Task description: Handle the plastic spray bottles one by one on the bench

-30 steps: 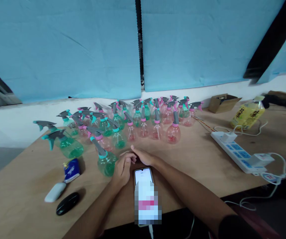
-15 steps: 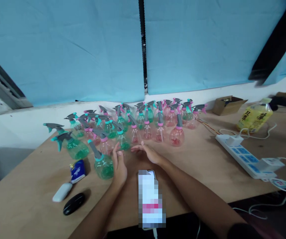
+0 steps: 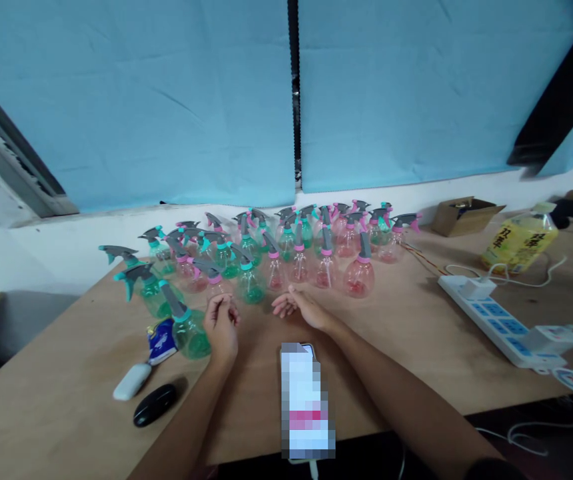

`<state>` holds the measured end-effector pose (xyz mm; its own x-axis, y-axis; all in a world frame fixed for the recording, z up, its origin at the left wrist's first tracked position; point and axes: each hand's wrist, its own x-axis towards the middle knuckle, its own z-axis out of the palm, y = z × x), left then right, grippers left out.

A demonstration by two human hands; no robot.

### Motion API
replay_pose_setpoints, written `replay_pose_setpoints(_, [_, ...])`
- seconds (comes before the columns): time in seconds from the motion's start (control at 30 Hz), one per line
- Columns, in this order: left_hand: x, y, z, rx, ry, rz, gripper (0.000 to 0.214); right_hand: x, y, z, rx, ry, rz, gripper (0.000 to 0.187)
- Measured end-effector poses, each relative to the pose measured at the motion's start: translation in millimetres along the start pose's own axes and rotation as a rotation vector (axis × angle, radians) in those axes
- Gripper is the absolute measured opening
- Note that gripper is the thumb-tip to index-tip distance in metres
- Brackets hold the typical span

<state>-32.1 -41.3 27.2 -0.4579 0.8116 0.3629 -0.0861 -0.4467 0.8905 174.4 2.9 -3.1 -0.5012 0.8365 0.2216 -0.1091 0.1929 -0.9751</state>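
My left hand (image 3: 221, 324) hovers over the wooden table (image 3: 396, 333) with its fingers curled loosely inward, holding nothing, right beside a green spray bottle (image 3: 186, 327) that leans to the left. My right hand (image 3: 299, 307) rests low over the table with fingers stretched out and slightly spread, palm turned up, just in front of the cluster of small spray bottles (image 3: 286, 247), green ones to the left and pink ones to the right. A phone (image 3: 306, 393) lies between my forearms near the front edge.
A white power strip (image 3: 496, 320) with plugs and cables lies at the right. Behind it stand a yellow drink bottle (image 3: 519, 240) and a small cardboard box (image 3: 464, 215). At the left lie a blue packet (image 3: 162, 339), a white oblong object (image 3: 131, 381) and a black oval object (image 3: 154, 405).
My hands, which were together over the phone's top, have parted and moved forward toward the bottles. The left fingers have curled in. The view has shifted slightly to the left.
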Motion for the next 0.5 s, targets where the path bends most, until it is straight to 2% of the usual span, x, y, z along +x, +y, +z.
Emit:
replay_pose_setpoints(0.13, [7, 0, -2.2, -0.013, 0.062, 0.011, 0.019, 0, -2, -1, 0.013, 0.013, 0.012, 0.080])
replay_pose_setpoints(0.3, [15, -4, -7.0, -0.014, 0.078, 0.014, 0.015, 2, 0, -2, 0.026, 0.009, 0.039, 0.083])
replay_pose_setpoints(0.4, [19, -5, -9.6, 0.040, 0.089, 0.100, 0.014, 3, 4, -3, 0.030, 0.010, 0.048, 0.082])
replay_pose_setpoints(0.5, [19, 0, -10.9, 0.190, 0.089, 0.251, 0.024, 3, 6, -4, 0.031, 0.008, 0.042, 0.081])
